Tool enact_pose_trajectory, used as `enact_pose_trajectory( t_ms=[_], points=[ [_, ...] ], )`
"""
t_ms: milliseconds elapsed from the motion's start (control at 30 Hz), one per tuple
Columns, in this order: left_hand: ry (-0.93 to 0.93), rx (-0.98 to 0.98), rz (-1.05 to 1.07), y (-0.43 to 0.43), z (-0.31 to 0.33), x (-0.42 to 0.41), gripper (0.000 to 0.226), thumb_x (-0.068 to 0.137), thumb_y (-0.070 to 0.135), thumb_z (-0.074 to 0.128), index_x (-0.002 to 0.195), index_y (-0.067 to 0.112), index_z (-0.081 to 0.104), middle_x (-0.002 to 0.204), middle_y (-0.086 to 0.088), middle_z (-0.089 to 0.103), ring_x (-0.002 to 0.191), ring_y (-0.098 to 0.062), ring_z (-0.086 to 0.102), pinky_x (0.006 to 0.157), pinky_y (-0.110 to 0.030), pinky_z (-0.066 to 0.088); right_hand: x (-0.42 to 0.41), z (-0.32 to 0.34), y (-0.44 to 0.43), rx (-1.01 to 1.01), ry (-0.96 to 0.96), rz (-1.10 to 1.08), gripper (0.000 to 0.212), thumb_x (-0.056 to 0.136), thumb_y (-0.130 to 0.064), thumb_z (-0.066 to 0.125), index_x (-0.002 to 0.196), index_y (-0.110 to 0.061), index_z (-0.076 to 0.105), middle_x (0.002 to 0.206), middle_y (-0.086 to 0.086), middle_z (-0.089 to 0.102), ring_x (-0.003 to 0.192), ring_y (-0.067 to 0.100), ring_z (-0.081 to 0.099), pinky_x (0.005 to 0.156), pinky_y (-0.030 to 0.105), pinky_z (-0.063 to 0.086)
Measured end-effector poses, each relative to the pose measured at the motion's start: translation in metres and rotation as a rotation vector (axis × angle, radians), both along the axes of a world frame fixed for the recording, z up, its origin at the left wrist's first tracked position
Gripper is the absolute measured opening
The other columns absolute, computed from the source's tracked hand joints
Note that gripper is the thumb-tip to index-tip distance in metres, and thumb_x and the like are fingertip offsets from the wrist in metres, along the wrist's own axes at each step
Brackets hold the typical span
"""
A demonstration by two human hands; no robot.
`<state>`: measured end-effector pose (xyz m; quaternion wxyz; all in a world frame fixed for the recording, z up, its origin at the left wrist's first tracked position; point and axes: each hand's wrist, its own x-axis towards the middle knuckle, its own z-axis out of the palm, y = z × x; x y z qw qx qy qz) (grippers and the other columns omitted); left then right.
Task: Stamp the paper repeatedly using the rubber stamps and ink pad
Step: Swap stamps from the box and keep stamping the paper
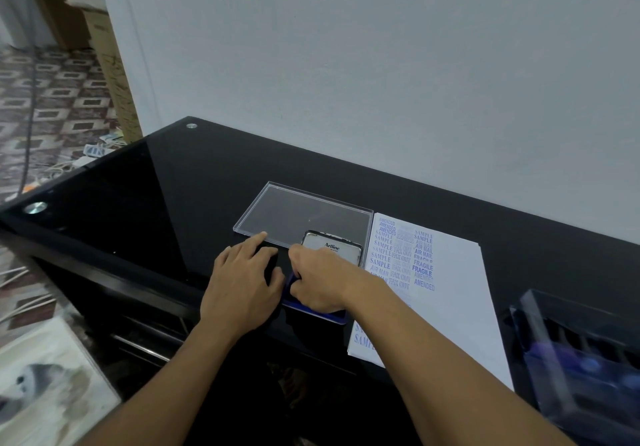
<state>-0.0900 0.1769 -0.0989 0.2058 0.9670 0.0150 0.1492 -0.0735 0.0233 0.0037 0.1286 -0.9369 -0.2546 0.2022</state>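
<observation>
Blue ink pad (337, 316): you're inking; right hand (322, 286) curled, likely round stamp.
Left hand (242, 283): fingers spread, 9 o'clock.
Next: bare paper (460, 293), 3 o'clock.

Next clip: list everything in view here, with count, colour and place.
desk: one, glossy black, across the foreground
clear lid: one, transparent, far side of the desk, left of the paper
ink pad: one, blue, open, Artline cover raised behind it
stamp: one, dark, mostly hidden, on the ink pad
paper: one white stack, blue stamped words, right of the ink pad
stamp case: one, dark with blue pieces, blurred, far right
cables: several, white, on the patterned floor
left hand: flat on the desk beside the ink pad
right hand: grip curled round the stamp
</observation>
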Motion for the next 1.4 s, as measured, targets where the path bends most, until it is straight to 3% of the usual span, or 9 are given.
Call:
enact_pose_trajectory(
  t_ms=[467, 767, 1000, 1400],
  points=[
    [0.006, 0.002, 0.004, -0.0023, 0.001, -0.0016, 0.038, 0.096, 0.034, 0.056, 0.131, 0.019, 0.062, 0.156, -0.001, 0.042, 0.14, -0.02, 0.042, 0.12, -0.045, 0.025, 0.0026, 0.0028, -0.0007, -0.079, 0.017, -0.005, 0.014, 0.095, -0.016, 0.048, 0.103, -0.019, 0.038, 0.1, 0.007, 0.048, 0.079, 0.024, 0.053, 0.059, 0.033, 0.04],
    [0.013, -0.003, -0.004, -0.0024, 0.0017, -0.0019, 0.037, 0.097, 0.034, 0.054, 0.131, 0.02, 0.062, 0.157, 0.0, 0.04, 0.141, -0.018, 0.041, 0.12, -0.045, 0.024, 0.0034, 0.0015, 0.0001, -0.079, 0.006, 0.003, 0.014, 0.095, -0.017, 0.05, 0.103, -0.019, 0.038, 0.092, 0.003, 0.045, 0.075, 0.02, 0.05, 0.057, 0.032, 0.038],
    [0.016, -0.002, -0.005, -0.0029, 0.003, -0.0022, 0.039, 0.098, 0.034, 0.053, 0.134, 0.02, 0.06, 0.158, 0.0, 0.038, 0.142, -0.017, 0.038, 0.121, -0.044, 0.021, 0.0023, 0.0026, 0.0005, -0.071, 0.018, -0.003, 0.016, 0.096, -0.017, 0.051, 0.106, -0.019, 0.039, 0.1, 0.007, 0.051, 0.083, 0.025, 0.056, 0.065, 0.035, 0.045],
    [0.009, -0.019, -0.01, -0.0038, 0.002, -0.0035, 0.037, 0.097, 0.032, 0.054, 0.132, 0.018, 0.061, 0.157, -0.001, 0.04, 0.142, -0.018, 0.04, 0.121, -0.045, 0.022, 0.0028, 0.0027, 0.0011, -0.079, 0.015, -0.024, 0.015, 0.095, -0.017, 0.05, 0.104, -0.019, 0.038, 0.101, 0.008, 0.05, 0.082, 0.026, 0.055, 0.061, 0.034, 0.042]
  ],
)
